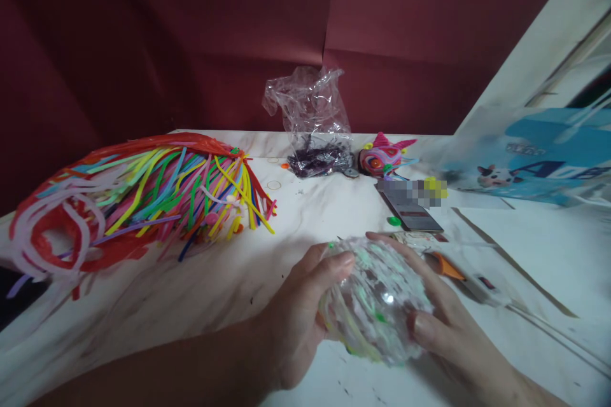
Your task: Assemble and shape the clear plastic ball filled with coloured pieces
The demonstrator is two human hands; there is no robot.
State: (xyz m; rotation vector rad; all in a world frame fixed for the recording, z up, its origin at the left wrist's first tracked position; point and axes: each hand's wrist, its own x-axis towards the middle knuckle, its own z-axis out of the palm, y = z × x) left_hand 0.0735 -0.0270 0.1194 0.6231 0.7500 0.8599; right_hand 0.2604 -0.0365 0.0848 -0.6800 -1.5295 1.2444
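Between my two hands is a round, clear plastic ball (377, 305) partly covered with fuzzy white and pale green strands that look like pipe cleaners. My left hand (310, 299) wraps its left side, the thumb lying across the top. On the right side my right hand (443, 324) presses its thumb to the near face, with the fingers behind. Motion blurs the ball's details. It is held above the marble-patterned table (319, 203).
To the left lies a red bag of many-coloured pipe cleaners (157, 191). A clear bag of dark pieces (315, 140) stands at the back, beside a pink decorated ball (380, 157). A phone (413, 206), an orange-nozzled glue gun (477, 283) and a blue bag (548, 152) are at right.
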